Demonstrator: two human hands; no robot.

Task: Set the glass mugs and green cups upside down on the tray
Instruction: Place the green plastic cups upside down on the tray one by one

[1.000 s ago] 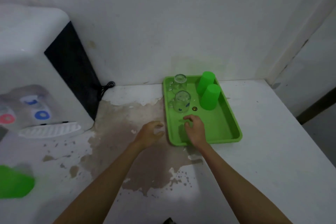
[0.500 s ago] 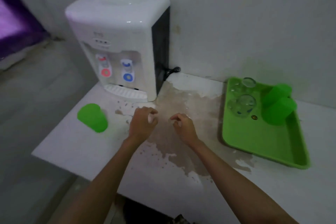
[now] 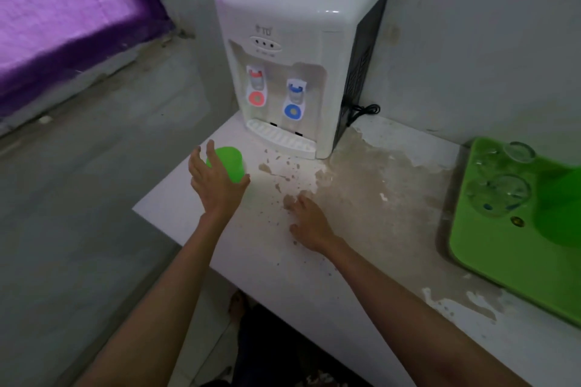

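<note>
A green cup (image 3: pixel 231 162) stands on the white counter near its left corner, in front of the water dispenser. My left hand (image 3: pixel 213 181) is spread open right at the cup, fingers on its left side and thumb below its right side, not closed around it. My right hand (image 3: pixel 306 220) hovers low over the counter with fingers loosely curled and holds nothing. At the right edge lies the green tray (image 3: pixel 490 258) with two glass mugs upside down on it, one near (image 3: pixel 500 195) and one far (image 3: pixel 518 151). A green cup (image 3: pixel 562 214) on the tray is cut off by the frame.
A white water dispenser (image 3: pixel 295 50) with red and blue taps stands at the back of the counter, its black cord (image 3: pixel 364 111) trailing to the right. The counter's left edge (image 3: pixel 176 229) drops to the floor. The counter surface (image 3: pixel 371 185) is stained and peeling.
The view swung left from the tray to the dispenser. My left hand moved left and forward to the lone green cup and spread open. My right hand followed from the tray.
</note>
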